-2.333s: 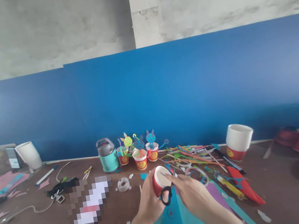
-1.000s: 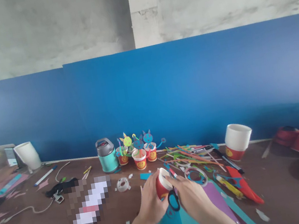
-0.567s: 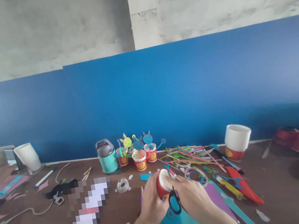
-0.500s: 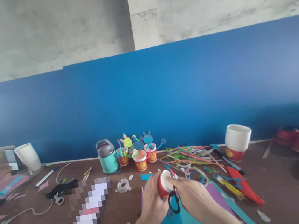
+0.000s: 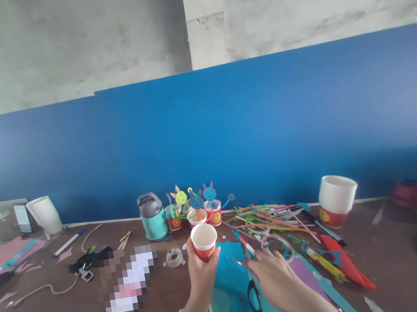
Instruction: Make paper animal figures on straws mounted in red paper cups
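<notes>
My left hand (image 5: 204,274) is closed round a red and white paper cup (image 5: 204,241), upright with its mouth tipped toward me. Inside, the cup shows plain white. Low over blue paper (image 5: 229,280), my right hand (image 5: 274,275) has its fingers on a pair of scissors (image 5: 254,297). One black handle loop points toward me, and a blade tip shows left of the fingers; the rest is hidden under the hand. Just beyond those fingertips lies a red and white pen (image 5: 247,246).
Small cups with paper cat figures (image 5: 196,200) stand by the blue partition, beside a teal flask (image 5: 153,218). Right of them lie colourful strips (image 5: 270,217), a tape roll (image 5: 278,248), a yellow tube (image 5: 325,264) and stacked white cups (image 5: 337,193). A clear tape roll (image 5: 174,257) lies left.
The cup, tilted between both hands before, is now upright in my left hand and farther left. My right hand has come away from it, and the scissors have moved lower, nearer me.
</notes>
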Demonstrator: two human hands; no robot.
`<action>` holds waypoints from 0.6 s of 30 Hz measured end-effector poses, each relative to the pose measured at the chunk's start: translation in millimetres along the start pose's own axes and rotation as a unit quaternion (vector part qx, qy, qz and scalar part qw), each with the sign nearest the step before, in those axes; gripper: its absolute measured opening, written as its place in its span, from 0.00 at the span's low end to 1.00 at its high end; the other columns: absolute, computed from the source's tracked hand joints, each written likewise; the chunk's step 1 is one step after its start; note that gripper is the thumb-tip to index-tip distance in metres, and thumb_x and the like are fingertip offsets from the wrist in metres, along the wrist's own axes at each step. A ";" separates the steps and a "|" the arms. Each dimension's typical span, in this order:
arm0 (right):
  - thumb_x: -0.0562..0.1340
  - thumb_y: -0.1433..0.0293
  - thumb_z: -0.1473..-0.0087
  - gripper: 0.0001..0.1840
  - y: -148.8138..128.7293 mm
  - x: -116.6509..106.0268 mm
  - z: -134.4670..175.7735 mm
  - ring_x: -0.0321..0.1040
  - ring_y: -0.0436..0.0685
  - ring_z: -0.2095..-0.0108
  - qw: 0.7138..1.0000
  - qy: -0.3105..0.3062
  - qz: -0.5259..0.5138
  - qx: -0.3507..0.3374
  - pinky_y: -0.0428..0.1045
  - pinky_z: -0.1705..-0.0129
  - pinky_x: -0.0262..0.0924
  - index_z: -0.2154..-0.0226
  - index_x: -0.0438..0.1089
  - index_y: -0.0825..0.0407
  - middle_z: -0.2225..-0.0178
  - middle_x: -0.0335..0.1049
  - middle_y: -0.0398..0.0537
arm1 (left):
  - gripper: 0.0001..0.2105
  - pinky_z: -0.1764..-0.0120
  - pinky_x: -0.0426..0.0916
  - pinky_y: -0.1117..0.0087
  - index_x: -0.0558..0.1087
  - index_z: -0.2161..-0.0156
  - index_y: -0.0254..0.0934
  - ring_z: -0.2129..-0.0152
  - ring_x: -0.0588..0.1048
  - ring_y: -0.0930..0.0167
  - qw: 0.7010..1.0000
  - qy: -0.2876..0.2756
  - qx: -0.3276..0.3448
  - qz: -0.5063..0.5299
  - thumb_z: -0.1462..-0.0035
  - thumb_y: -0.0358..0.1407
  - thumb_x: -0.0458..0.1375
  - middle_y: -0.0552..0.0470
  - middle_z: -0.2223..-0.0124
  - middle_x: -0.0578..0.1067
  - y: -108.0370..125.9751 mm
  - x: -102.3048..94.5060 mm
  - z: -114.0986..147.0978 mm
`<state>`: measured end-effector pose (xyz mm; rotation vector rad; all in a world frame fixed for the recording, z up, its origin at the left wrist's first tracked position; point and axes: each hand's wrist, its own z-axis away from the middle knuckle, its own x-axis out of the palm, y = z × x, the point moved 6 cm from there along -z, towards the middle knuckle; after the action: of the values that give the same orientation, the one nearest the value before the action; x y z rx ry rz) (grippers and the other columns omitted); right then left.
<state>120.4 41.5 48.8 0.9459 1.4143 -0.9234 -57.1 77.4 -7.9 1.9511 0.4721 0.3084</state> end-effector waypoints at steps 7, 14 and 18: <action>0.59 0.70 0.47 0.09 -76.1 46.0 12.9 0.72 0.62 0.60 0.990 -0.058 -0.085 -0.092 0.51 0.58 0.63 0.70 0.76 0.53 0.68 0.77 0.52 | 0.26 0.56 0.69 0.62 0.63 0.51 0.35 0.60 0.75 0.63 1.000 -0.011 0.000 0.000 0.54 0.40 0.64 0.44 0.57 0.75 -1.9 1.6 1.7; 0.61 0.76 0.55 0.10 -84.8 62.3 15.1 0.75 0.62 0.63 0.983 -0.166 -0.081 -0.014 0.48 0.63 0.66 0.69 0.77 0.55 0.66 0.79 0.55 | 0.26 0.58 0.71 0.64 0.64 0.51 0.36 0.61 0.76 0.64 1.000 -0.014 0.017 0.015 0.55 0.39 0.66 0.45 0.58 0.76 5.0 2.0 3.3; 0.62 0.78 0.61 0.17 -69.6 43.5 17.8 0.74 0.67 0.59 0.977 -0.209 -0.040 -0.005 0.50 0.60 0.66 0.65 0.77 0.57 0.62 0.77 0.60 | 0.27 0.56 0.70 0.63 0.65 0.51 0.37 0.60 0.76 0.63 0.999 0.013 -0.004 0.049 0.57 0.39 0.67 0.45 0.57 0.76 1.5 -1.3 1.2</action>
<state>60.8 1.1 5.7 0.6420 1.1010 -1.1020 -57.5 75.3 -7.0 1.9681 0.3915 0.3971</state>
